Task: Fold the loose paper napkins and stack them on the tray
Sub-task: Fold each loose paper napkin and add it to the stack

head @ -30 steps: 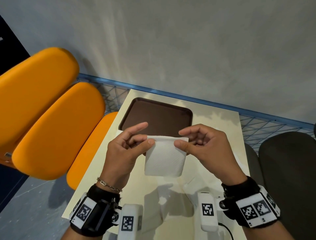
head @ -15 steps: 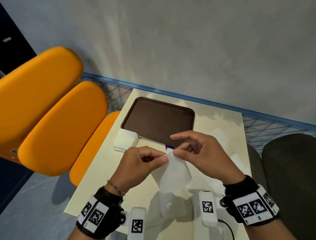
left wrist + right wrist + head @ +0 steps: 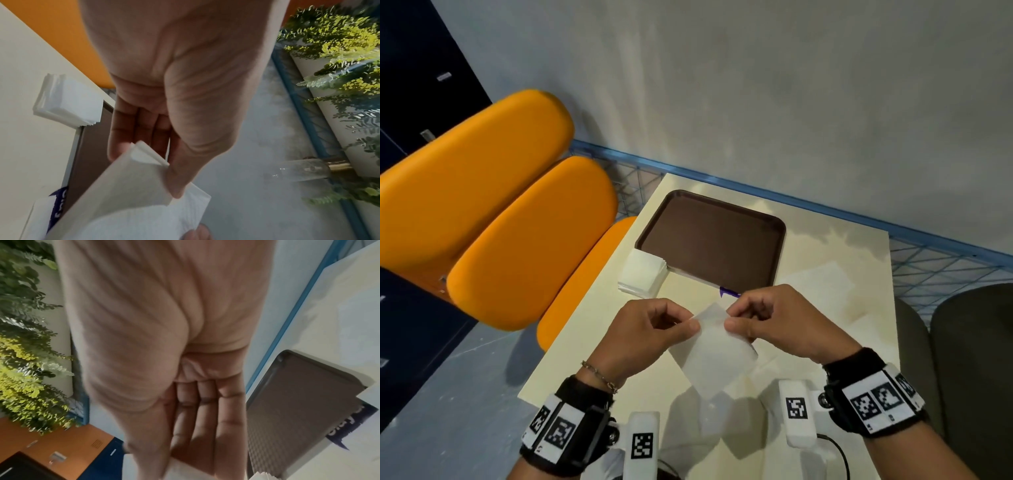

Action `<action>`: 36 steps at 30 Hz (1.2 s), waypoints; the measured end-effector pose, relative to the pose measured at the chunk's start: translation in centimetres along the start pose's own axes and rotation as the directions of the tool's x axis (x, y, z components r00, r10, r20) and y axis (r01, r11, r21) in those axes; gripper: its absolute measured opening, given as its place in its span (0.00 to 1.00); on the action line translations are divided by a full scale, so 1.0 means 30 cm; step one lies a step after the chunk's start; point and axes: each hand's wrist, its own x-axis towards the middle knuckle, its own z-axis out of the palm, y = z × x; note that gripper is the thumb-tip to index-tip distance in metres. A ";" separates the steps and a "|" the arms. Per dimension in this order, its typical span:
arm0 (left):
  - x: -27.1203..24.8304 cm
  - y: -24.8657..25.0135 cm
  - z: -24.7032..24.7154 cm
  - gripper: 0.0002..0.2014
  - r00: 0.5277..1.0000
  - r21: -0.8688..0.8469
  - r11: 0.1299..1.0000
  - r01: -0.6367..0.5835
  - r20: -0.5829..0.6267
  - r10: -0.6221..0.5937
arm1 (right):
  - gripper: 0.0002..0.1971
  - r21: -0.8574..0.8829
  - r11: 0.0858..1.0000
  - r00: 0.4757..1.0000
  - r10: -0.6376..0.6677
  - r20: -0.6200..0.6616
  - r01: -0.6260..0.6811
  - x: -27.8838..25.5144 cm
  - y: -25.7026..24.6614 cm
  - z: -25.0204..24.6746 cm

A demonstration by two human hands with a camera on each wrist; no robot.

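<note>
One white napkin (image 3: 714, 349) hangs above the table (image 3: 599, 346), pinched at its top corners by the left hand (image 3: 650, 330) and the right hand (image 3: 774, 320). The left wrist view shows its layered corner between thumb and fingers (image 3: 123, 139). One brown tray (image 3: 710, 236) lies beyond, one napkin stack (image 3: 642, 272) touching its corner. A purple label (image 3: 349, 421) beside the tray shows white letters, too blurred to read.

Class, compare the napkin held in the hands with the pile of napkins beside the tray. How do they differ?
The held napkin is a single piece; the pile has many layers. The held napkin hangs in the air, pinched by the left hand and right hand; the pile rests on the table, touched by neither hand. Both are white paper.
</note>
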 end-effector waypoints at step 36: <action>0.512 -0.480 -0.314 0.11 0.819 -0.751 0.572 0.329 -0.075 -0.569 | 0.10 0.275 0.830 0.873 0.479 0.091 -0.484 0.812 0.193 0.401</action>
